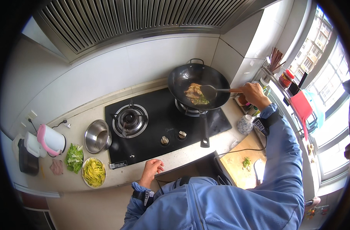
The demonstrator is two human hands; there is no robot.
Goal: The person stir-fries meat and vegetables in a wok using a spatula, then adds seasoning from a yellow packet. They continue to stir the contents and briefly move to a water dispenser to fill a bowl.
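Observation:
My right hand (255, 95) is closed round the wooden handle of a wok spatula (225, 90). The spatula's dark, broad head rests in a black wok (177, 82), against browned food with green bits (194, 94). The wok sits on the right burner of a black gas hob (152, 111), its long handle (205, 132) pointing toward me. Low at the hob's front edge, my left hand (153, 168) hangs with loosely curled fingers and nothing visible in them. Two hob knobs (173, 137) lie beyond it.
Left of the hob stand a steel bowl (98, 136), a plate of yellow-green strips (94, 172) and a plate of leafy greens (74, 158). A cutting board (236, 157) at right holds chopped green bits and a knife (259, 170). A patterned jar (244, 124) stands behind it.

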